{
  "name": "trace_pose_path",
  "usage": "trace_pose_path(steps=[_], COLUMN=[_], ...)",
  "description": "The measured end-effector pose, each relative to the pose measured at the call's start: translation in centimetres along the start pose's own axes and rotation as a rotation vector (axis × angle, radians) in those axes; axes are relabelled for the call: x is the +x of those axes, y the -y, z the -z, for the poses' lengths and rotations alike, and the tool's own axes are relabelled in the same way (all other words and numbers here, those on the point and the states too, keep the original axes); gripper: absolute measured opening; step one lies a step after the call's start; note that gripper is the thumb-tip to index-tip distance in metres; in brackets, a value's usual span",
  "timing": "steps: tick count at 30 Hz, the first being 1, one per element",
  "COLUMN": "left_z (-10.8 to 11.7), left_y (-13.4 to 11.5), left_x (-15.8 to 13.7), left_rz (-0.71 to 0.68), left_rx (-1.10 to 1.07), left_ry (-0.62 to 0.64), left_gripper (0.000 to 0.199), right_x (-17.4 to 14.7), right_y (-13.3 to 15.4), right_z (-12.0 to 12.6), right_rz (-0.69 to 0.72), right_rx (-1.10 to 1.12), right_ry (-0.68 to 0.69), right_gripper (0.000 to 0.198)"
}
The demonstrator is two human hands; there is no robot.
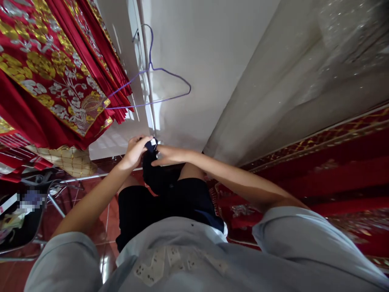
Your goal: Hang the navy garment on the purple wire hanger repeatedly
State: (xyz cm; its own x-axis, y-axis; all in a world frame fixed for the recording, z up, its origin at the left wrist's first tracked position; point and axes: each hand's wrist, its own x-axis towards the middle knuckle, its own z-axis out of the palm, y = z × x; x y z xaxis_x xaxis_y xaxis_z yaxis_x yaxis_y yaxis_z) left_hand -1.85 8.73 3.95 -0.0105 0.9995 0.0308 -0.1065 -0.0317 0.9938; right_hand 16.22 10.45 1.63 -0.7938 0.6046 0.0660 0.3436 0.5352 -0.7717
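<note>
Cloth (148, 168), black, long axis toward lap (194, 198), left hand (136, 151) clamped on top end, right hand (170, 154) grip unclear

Red tiled floor (105, 227), chair (30, 230) on it

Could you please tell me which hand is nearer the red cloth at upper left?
Left. The left hand is below and right of the red cloth; the right hand is farther right.
</note>
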Motion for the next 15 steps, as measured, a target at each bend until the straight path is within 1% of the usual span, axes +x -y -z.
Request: trace_pose_path(steps=[1, 2, 4, 5, 6, 7, 8, 9, 10, 11, 12, 13, 15], left_z=[-0.5, -0.9, -1.2, -1.2, -1.0, -0.8, -0.4, 0.0, 0.5, 1.1, 1.7, 2.3, 3.5], left_y=[-0.4, -0.8, -1.6, -1.8, -2.0, -2.0, -1.9, -1.7, -1.4, -1.1, -0.8, -0.4, 0.1], left_x=[-0.2, -0.4, -0.5, -0.4, -0.3, -0.1, 0.1, 0.4, 0.6, 0.8, 1.0, 1.2, 1.2], left_rz=[-0.091, -0.206, -0.443, -0.53, -0.599, -0.653, -0.696, -0.728, -0.74, -0.718, -0.655, -0.564, -0.38], left_rx=[0.047, 0.116, 0.288, 0.355, 0.387, 0.381, 0.349, 0.313, 0.294, 0.309, 0.359, 0.437, 0.598], left_ry=[0.021, 0.039, 0.059, 0.055, 0.044, 0.032, 0.017, 0.008, 0.016, 0.052, 0.117, 0.198, 0.351], left_gripper=[0.034, 0.036, 0.041, 0.041, 0.039, 0.036, 0.036, 0.042, 0.05, 0.056, 0.06, 0.063, 0.064], right_x=[0.2, 0.5, 0.9, 1.1, 1.3, 1.4, 1.5, 1.6, 1.8, 1.9, 2.2, 2.5, 3.3], right_y=[0.5, 1.0, 1.9, 2.4, 2.8, 3.4, 4.0, 4.6, 5.1, 5.6, 5.9, 5.9, 5.0], right_z=[0.1, 0.2, 0.8, 1.1, 1.6, 2.1, 2.8, 3.5, 4.3, 5.1, 6.1, 7.0, 8.7], right_rz=[0.033, 0.036, -0.015, -0.053, -0.079, -0.074, -0.029, 0.049, 0.141, 0.226, 0.287, 0.313, 0.275], right_rx=[0.104, 0.19, 0.291, 0.317, 0.333, 0.338, 0.324, 0.286, 0.218, 0.124, 0.019, -0.081, -0.224], right_ry=[-0.048, -0.111, -0.242, -0.288, -0.316, -0.329, -0.334, -0.342, -0.353, -0.363, -0.38, -0.411, -0.518], right_gripper=[0.058, 0.05, 0.035, 0.029, 0.024, 0.021, 0.02, 0.019, 0.017, 0.015, 0.017, 0.021, 0.033])
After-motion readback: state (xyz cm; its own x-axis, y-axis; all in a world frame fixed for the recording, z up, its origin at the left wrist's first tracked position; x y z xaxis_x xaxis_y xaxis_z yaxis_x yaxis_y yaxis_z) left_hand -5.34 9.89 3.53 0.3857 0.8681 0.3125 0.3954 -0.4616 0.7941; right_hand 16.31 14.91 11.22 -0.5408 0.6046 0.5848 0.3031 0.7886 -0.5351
